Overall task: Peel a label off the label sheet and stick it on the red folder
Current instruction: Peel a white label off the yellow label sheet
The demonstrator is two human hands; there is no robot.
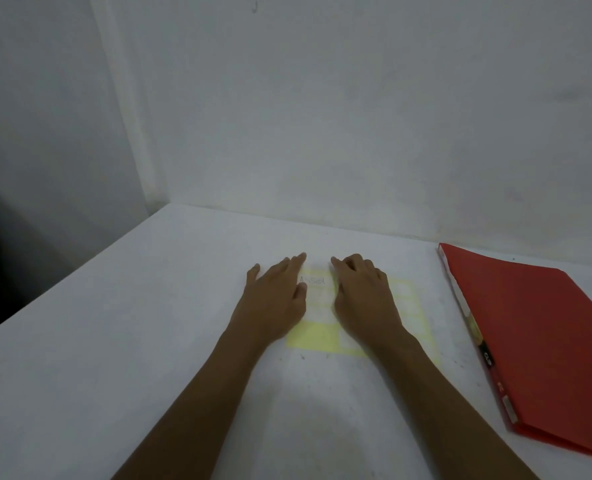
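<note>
Both sets of fingers lie flat and loose, gripping nothing: left hand (273, 299) and right hand (365, 299) press the label sheet (317, 336). The red folder (536, 334) lies at three o'clock, its long axis running twelve-to-six, nearer the right hand.

A white table (149, 341) pushed into the wall corner carries a yellow label sheet (317, 336) lying flat at its middle and, well apart to the right, a closed red folder (536, 341).
</note>
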